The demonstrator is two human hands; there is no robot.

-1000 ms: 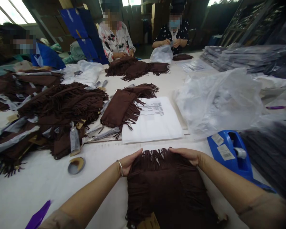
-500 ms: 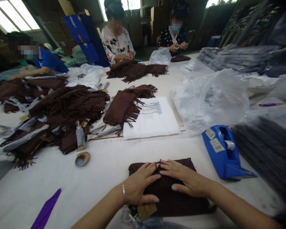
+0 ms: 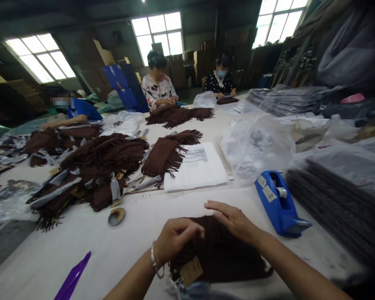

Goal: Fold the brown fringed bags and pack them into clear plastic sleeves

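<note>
A dark brown fringed bag (image 3: 231,262) lies flat in front of me on the white table. A tan paper tag (image 3: 191,271) and some clear plastic wrap show at its near left corner. My left hand (image 3: 178,239), with a silver bracelet at the wrist, is over the bag's left side with its fingers curled in; what they hold, if anything, is hidden. My right hand (image 3: 234,221) is above the bag's far edge, fingers stretched out and holding nothing.
A blue tape dispenser (image 3: 276,204) stands at the right, beside stacked dark packs (image 3: 328,208). Clear plastic bags (image 3: 258,146), a printed white sheet (image 3: 200,166) and piled brown fringed bags (image 3: 106,154) lie beyond. A tape roll (image 3: 116,216) and purple strip (image 3: 73,277) are left. Several people sit opposite.
My hands have lifted from lying flat on the bag's fringe. The left fingers have curled and the hands have moved apart slightly. The camera view has tilted up.
</note>
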